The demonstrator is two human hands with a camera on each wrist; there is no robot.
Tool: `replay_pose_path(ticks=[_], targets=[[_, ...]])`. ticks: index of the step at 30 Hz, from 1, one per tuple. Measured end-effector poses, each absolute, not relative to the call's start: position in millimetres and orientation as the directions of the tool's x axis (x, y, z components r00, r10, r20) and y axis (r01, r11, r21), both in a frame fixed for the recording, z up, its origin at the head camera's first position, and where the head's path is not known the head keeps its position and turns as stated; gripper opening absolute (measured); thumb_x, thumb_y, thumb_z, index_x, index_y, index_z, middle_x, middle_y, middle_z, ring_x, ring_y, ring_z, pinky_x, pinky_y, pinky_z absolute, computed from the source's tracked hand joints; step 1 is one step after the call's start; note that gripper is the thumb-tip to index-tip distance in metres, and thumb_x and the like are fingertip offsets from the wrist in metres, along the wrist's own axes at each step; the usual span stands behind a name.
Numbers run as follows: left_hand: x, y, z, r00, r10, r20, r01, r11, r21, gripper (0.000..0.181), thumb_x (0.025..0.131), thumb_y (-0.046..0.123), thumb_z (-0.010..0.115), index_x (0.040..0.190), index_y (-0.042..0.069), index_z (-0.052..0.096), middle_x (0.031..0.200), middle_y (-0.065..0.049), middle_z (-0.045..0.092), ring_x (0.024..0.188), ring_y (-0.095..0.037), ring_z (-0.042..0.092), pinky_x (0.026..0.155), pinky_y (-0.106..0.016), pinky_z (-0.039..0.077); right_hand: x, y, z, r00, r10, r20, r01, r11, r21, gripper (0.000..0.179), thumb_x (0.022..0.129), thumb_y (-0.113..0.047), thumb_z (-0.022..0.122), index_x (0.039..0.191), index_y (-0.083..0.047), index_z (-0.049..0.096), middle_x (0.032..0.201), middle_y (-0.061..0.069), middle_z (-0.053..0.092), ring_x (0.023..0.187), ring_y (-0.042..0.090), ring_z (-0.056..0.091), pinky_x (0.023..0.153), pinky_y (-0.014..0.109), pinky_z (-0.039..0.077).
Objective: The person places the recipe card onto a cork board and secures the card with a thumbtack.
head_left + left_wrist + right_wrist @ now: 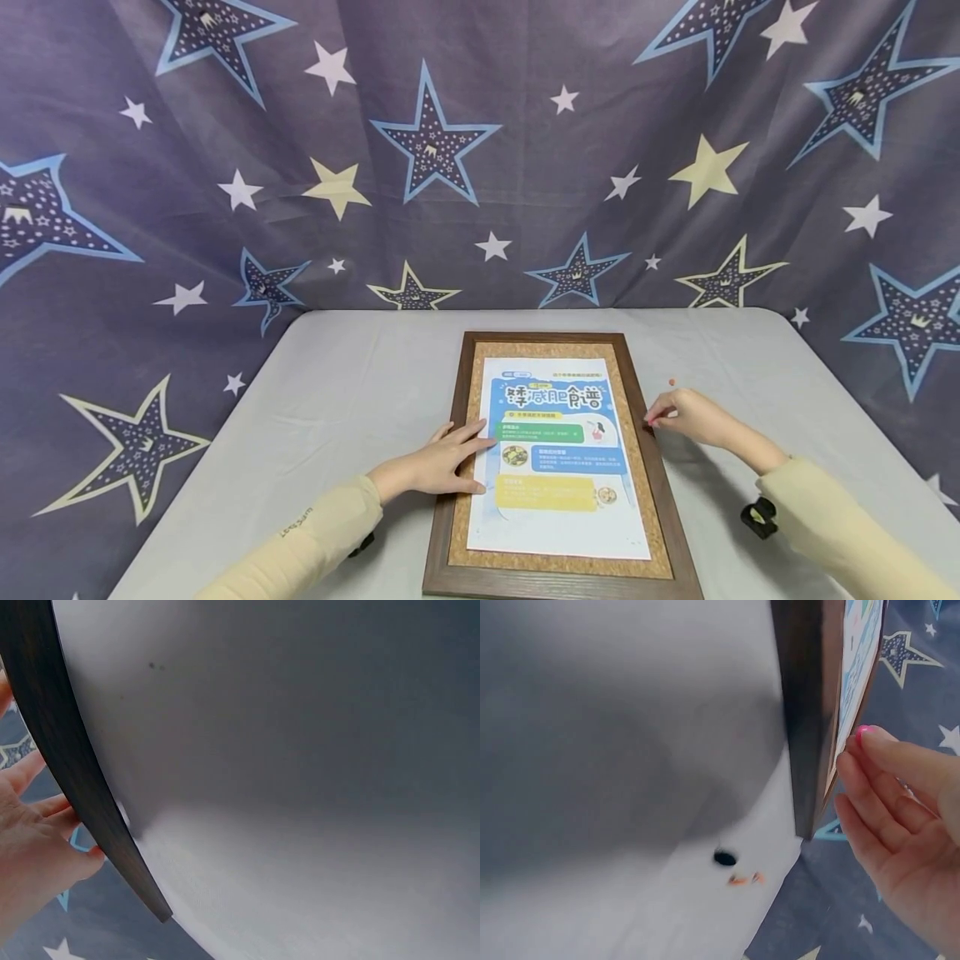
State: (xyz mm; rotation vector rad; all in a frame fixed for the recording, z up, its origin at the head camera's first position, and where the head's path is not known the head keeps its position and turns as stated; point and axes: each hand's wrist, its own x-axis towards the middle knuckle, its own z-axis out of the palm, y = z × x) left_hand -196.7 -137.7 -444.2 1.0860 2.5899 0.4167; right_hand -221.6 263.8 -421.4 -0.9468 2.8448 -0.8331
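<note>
A cork board [660,560] in a dark brown wooden frame lies on the table, with a printed poster sheet [562,533] on its cork. My left hand [442,462] reaches over the frame's left side, and its spread fingers rest on the sheet's left edge. At the right side of the frame, my right hand [686,415] pinches a small pink push pin [865,730] between thumb and fingers, most of it covered by the fingertips. The left wrist view shows the left hand [37,840] partly behind the dark frame [67,735].
The table [352,375] has a pale grey cover. Beyond the board's upper right lie small orange bits [737,880], close to a dark round spot [725,858]. A star-patterned curtain [450,233] hangs behind the table and along its sides.
</note>
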Motion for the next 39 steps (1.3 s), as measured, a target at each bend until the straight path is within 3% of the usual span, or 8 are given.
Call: replay_pose_path(ticks=[3, 5, 7, 11, 13, 15, 22, 39], targets=[[-197.0, -137.4, -444.2, -0.67, 0.725, -0.163, 0.638, 0.674, 0.373, 0.066, 0.082, 0.045, 0.056, 0.136, 0.013, 0.035, 0.146, -0.014, 0.013, 0.133, -0.028, 0.016, 0.103, -0.054, 0.007, -227.6, 250.6, -420.8, -0.834, -0.536, 0.135, -0.525, 0.692, -0.496, 0.008, 0.076, 0.002, 0.062, 0.076, -0.003, 0.068, 0.073, 0.004, 0.066, 0.073, 0.021, 0.062, 0.091, 0.064, 0.02], [-196.8, -137.3, -444.0, -0.673, 0.721, -0.169, 0.635, 0.679, 0.368, 0.066, 0.082, 0.045, 0.056, 0.136, 0.014, 0.035, 0.146, -0.013, 0.013, 0.133, -0.027, 0.015, 0.103, -0.054, 0.007, -231.8, 242.2, -421.4, -0.841, -0.524, 0.135, -0.515, 0.696, -0.5, 0.008, 0.076, 0.001, 0.063, 0.075, -0.004, 0.069, 0.074, 0.003, 0.066, 0.075, 0.024, 0.062, 0.087, 0.068, 0.016], [-196.5, -137.2, -443.5, -0.677, 0.715, -0.177, 0.63, 0.686, 0.363, 0.067, 0.082, 0.046, 0.056, 0.136, 0.014, 0.035, 0.147, -0.013, 0.013, 0.133, -0.027, 0.015, 0.104, -0.053, 0.007, -236.0, 234.3, -421.7, -0.841, -0.523, 0.136, -0.513, 0.694, -0.505, 0.008, 0.077, 0.0, 0.064, 0.075, -0.006, 0.069, 0.077, 0.004, 0.066, 0.077, 0.024, 0.061, 0.086, 0.065, 0.021], [-195.9, -137.1, -442.5, -0.682, 0.707, -0.186, 0.625, 0.696, 0.353, 0.067, 0.082, 0.047, 0.056, 0.136, 0.014, 0.035, 0.147, -0.012, 0.013, 0.133, -0.026, 0.016, 0.104, -0.053, 0.008, -244.1, 220.4, -420.5, -0.843, -0.525, 0.114, -0.499, 0.684, -0.532, 0.008, 0.078, 0.0, 0.062, 0.079, -0.004, 0.069, 0.084, 0.007, 0.066, 0.078, 0.022, 0.06, 0.075, 0.039, 0.043], [-195.8, -136.6, -442.5, -0.682, 0.707, -0.188, 0.627, 0.697, 0.348, 0.067, 0.082, 0.048, 0.056, 0.136, 0.014, 0.035, 0.147, -0.012, 0.013, 0.133, -0.026, 0.016, 0.104, -0.053, 0.008, -248.0, 214.0, -419.1, -0.841, -0.532, 0.1, -0.494, 0.678, -0.545, 0.008, 0.08, 0.0, 0.061, 0.081, -0.002, 0.069, 0.085, 0.009, 0.066, 0.078, 0.021, 0.06, 0.061, 0.029, 0.047], [-195.8, -136.1, -442.5, -0.682, 0.706, -0.189, 0.627, 0.698, 0.346, 0.067, 0.082, 0.048, 0.056, 0.136, 0.014, 0.035, 0.147, -0.012, 0.013, 0.133, -0.026, 0.016, 0.104, -0.053, 0.009, -251.1, 208.0, -417.8, -0.841, -0.533, 0.091, -0.488, 0.677, -0.551, 0.009, 0.08, 0.0, 0.06, 0.081, -0.002, 0.069, 0.085, 0.009, 0.066, 0.078, 0.021, 0.06, 0.06, 0.026, 0.047], [-196.3, -135.6, -443.6, -0.682, 0.704, -0.196, 0.626, 0.702, 0.34, 0.068, 0.081, 0.048, 0.056, 0.137, 0.015, 0.035, 0.147, -0.012, 0.013, 0.133, -0.026, 0.015, 0.104, -0.052, 0.008, -259.8, 188.9, -417.5, -0.84, -0.529, 0.123, -0.501, 0.667, -0.552, 0.009, 0.079, 0.001, 0.061, 0.082, -0.001, 0.069, 0.083, 0.008, 0.067, 0.079, 0.022, 0.062, 0.069, 0.034, 0.05], [-196.6, -134.7, -440.1, -0.683, 0.701, -0.204, 0.629, 0.707, 0.322, 0.068, 0.081, 0.05, 0.056, 0.136, 0.016, 0.035, 0.146, -0.012, 0.014, 0.133, -0.027, 0.017, 0.103, -0.053, 0.01, -280.4, 143.6, -420.9, -0.85, -0.503, 0.155, -0.476, 0.609, -0.635, 0.01, 0.081, 0.0, 0.06, 0.084, 0.003, 0.069, 0.086, 0.013, 0.067, 0.08, 0.024, 0.063, 0.071, 0.033, 0.05]])
